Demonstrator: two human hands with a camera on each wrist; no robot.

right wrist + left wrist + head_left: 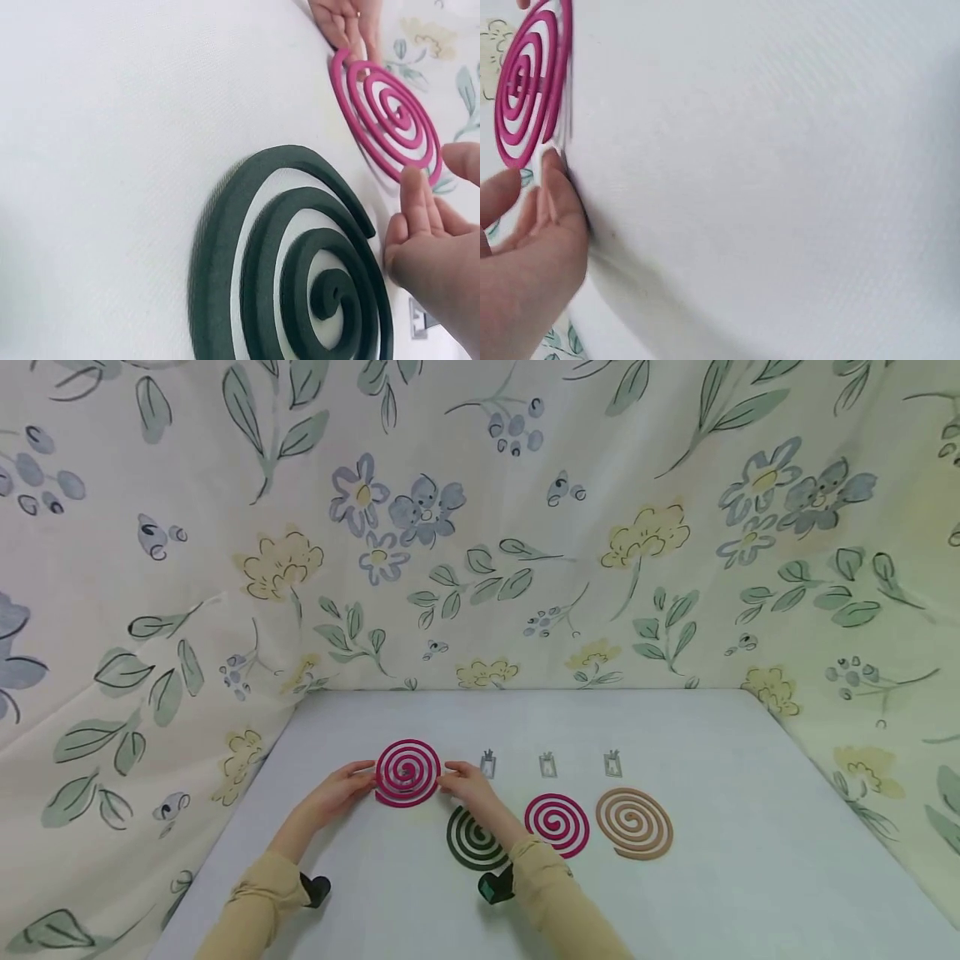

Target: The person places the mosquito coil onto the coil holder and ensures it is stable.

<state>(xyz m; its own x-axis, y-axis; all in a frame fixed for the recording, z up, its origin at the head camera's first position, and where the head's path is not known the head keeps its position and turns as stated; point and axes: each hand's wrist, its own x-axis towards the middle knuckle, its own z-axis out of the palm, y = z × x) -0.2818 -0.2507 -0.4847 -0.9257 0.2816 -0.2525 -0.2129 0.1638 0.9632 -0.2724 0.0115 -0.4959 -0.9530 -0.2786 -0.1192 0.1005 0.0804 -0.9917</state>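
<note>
A magenta mosquito coil (407,768) is at the left, over a small metal stand that shows through its rings. My left hand (339,792) holds the coil's left edge, with thumb and fingertips at the rim in the left wrist view. On the opposite edge, my right hand (471,787) pinches the rim between thumb and fingers. Below my right forearm lies a dark green coil (202,277), partly covered by the arm in the head view. Another magenta coil (557,825) and a brown coil (634,823) lie flat to its right.
Three small metal stands (548,765) form a row behind the flat coils. The white table (720,893) reaches back to a floral curtain (480,527), which also hangs along both sides. Black straps with wrist devices (497,887) sit at both sleeves.
</note>
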